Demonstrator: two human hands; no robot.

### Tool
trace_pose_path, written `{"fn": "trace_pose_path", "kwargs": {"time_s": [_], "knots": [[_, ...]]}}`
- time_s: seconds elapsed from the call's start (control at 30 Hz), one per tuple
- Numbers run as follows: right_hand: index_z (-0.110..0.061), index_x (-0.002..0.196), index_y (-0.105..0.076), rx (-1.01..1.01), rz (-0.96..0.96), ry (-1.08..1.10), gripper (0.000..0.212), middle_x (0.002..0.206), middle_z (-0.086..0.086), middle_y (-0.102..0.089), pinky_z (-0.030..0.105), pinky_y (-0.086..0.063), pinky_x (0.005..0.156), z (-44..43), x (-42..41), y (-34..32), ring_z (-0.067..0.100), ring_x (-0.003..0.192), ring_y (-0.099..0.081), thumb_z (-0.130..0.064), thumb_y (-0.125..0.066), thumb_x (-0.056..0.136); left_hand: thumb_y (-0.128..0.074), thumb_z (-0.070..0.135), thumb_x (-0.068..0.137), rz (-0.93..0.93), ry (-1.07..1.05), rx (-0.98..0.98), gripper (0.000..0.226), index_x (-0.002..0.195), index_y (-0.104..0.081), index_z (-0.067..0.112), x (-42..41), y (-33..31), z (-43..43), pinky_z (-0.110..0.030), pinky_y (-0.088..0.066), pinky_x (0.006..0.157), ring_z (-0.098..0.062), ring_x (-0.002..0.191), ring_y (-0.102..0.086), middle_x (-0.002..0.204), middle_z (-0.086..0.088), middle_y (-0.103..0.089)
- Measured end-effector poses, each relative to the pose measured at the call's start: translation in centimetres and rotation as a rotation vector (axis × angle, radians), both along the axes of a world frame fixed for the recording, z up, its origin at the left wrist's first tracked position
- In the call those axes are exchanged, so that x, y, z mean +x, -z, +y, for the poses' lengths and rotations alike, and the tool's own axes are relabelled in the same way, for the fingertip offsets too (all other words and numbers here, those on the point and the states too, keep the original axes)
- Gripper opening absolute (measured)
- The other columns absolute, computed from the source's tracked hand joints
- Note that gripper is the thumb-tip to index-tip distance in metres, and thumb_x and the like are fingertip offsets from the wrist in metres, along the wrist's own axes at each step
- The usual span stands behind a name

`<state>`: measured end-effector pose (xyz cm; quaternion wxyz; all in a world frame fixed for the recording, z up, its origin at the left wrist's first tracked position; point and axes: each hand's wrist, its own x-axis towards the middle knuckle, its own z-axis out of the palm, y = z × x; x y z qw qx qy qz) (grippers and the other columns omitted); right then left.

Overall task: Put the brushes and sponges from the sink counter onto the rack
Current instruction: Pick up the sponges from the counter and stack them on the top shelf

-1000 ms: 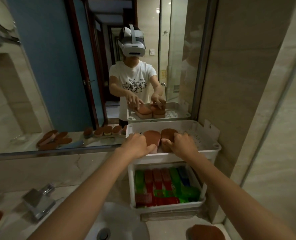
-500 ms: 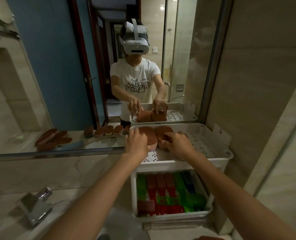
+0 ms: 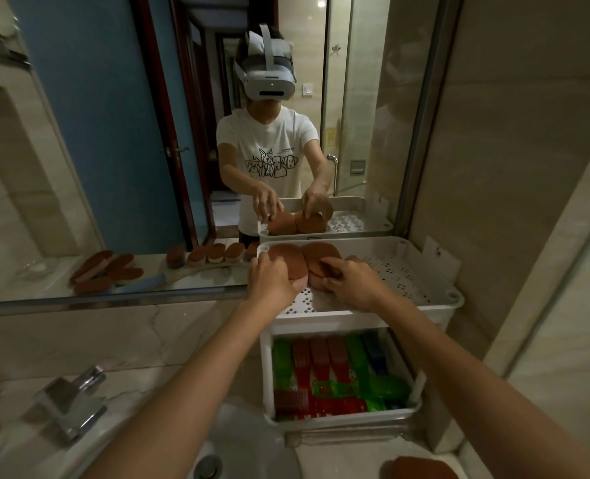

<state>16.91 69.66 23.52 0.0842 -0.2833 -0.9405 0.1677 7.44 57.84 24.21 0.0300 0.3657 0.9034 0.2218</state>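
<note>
Marble sink counter (image 3: 13,402) runs along the near edge, and a white two-tier rack (image 3: 407,316) stands at its right end. Red, green and blue brushes (image 3: 335,375) fill the lower tray. At the far left of the perforated top tray, two brown sponges lie touching. The left hand (image 3: 272,283) grips the left sponge (image 3: 288,259); the right hand (image 3: 354,286) pinches the right sponge (image 3: 321,254). Another sponge (image 3: 421,468) lies on the near counter.

Dim, warm light. 1 ceiling lamp (image 3: 321,0) shows in mirror (image 3: 114,150); weak glare on faucet (image 3: 67,397). Lower shelf (image 3: 338,424) shadowed. Wide-angle bend: wall (image 3: 511,167) lines curve at edges, my forearms (image 3: 190,392) stretch toward bottom. Corners soft; centre fairly sharp.
</note>
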Motion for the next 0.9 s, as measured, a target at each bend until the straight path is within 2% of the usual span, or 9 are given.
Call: {"fn": "trace_pose_path", "kwargs": {"time_s": [0.2,0.3,0.37,0.5,0.57,0.6,0.67,0.77,0.9], "knots": [[-0.025,0.146,-0.029,-0.062,-0.019,0.005,0.053,0.145,0.016,-0.039,0.043,-0.039,0.107,-0.3,0.6,-0.4,0.032,0.128,-0.044,-0.033,-0.044,0.096,-0.051,0.042,0.090,-0.036,0.014,0.012,0.049,0.123,-0.054,0.004,1.0,-0.5,-0.7,-0.038,-0.035,0.106,-0.034,0.131,-0.035,0.140,-0.018,-0.037],[-0.022,0.143,-0.035,-0.018,0.109,0.024,0.048,0.153,0.014,-0.025,0.045,-0.030,0.114,-1.3,1.2,-0.8,0.034,0.139,-0.029,-0.028,-0.044,0.097,-0.051,0.035,0.091,0.041,-0.006,0.038,0.048,0.129,-0.050,0.006,1.7,-1.0,-1.3,-0.039,-0.030,0.110,-0.032,0.132,-0.032,0.140,-0.016,-0.040],[-0.016,0.139,-0.043,0.019,0.226,-0.002,0.044,0.151,0.013,-0.029,0.041,-0.028,0.114,-2.1,2.1,-1.0,0.030,0.139,-0.028,-0.021,-0.046,0.095,-0.049,0.028,0.091,0.091,-0.009,0.087,0.045,0.130,-0.049,0.006,2.5,-1.6,-1.8,-0.038,-0.028,0.110,-0.031,0.131,-0.033,0.138,-0.014,-0.042],[-0.006,0.122,-0.059,0.049,0.513,-0.072,0.032,0.134,0.012,-0.049,0.024,-0.035,0.104,-4.7,4.7,-0.4,0.023,0.126,-0.045,-0.012,-0.052,0.091,-0.049,0.023,0.093,0.146,-0.024,0.288,0.037,0.127,-0.055,0.009,5.2,-2.6,-3.5,-0.033,-0.036,0.101,-0.027,0.123,-0.044,0.129,-0.012,-0.051],[-0.003,0.111,-0.064,0.025,0.700,-0.083,0.025,0.119,0.012,-0.057,0.010,-0.033,0.093,-6.8,6.7,0.4,0.018,0.112,-0.053,-0.010,-0.051,0.090,-0.050,0.021,0.093,0.134,-0.031,0.407,0.032,0.120,-0.060,0.010,7.4,-1.9,-4.9,-0.025,-0.039,0.087,-0.023,0.115,-0.052,0.121,-0.008,-0.058],[-0.003,0.107,-0.065,-0.001,0.757,-0.082,0.024,0.114,0.011,-0.059,0.008,-0.035,0.091,-8.0,7.8,1.0,0.014,0.106,-0.054,-0.010,-0.050,0.089,-0.050,0.020,0.093,0.109,-0.037,0.457,0.028,0.116,-0.063,0.010,8.6,-1.2,-5.7,-0.022,-0.040,0.081,-0.021,0.110,-0.056,0.117,-0.006,-0.061],[-0.001,0.103,-0.066,-0.055,0.791,-0.066,0.023,0.107,0.012,-0.061,0.014,-0.041,0.086,-10.2,9.9,3.0,0.015,0.096,-0.057,-0.009,-0.050,0.087,-0.052,0.019,0.092,0.011,-0.063,0.513,0.023,0.108,-0.066,0.010,10.8,0.9,-7.4,-0.027,-0.048,0.081,-0.021,0.102,-0.062,0.109,-0.006,-0.068],[0.000,0.098,-0.068,-0.131,0.696,-0.017,0.023,0.100,0.016,-0.064,0.015,-0.037,0.077,-12.6,12.5,6.9,0.024,0.090,-0.061,-0.009,-0.052,0.084,-0.053,0.015,0.090,-0.212,-0.162,0.461,0.022,0.106,-0.066,0.008,13.6,5.5,-9.8,-0.030,-0.048,0.084,-0.027,0.099,-0.064,0.105,-0.012,-0.070],[-0.008,0.119,-0.061,-0.360,0.187,-0.074,0.032,0.118,0.015,-0.062,0.028,-0.043,0.088,-14.9,16.0,13.2,0.027,0.104,-0.060,-0.010,-0.053,0.088,-0.051,0.015,0.091,-0.401,-0.209,0.155,0.028,0.114,-0.063,0.005,16.8,12.4,-13.3,-0.029,-0.044,0.089,-0.029,0.111,-0.059,0.116,-0.014,-0.067]]}}
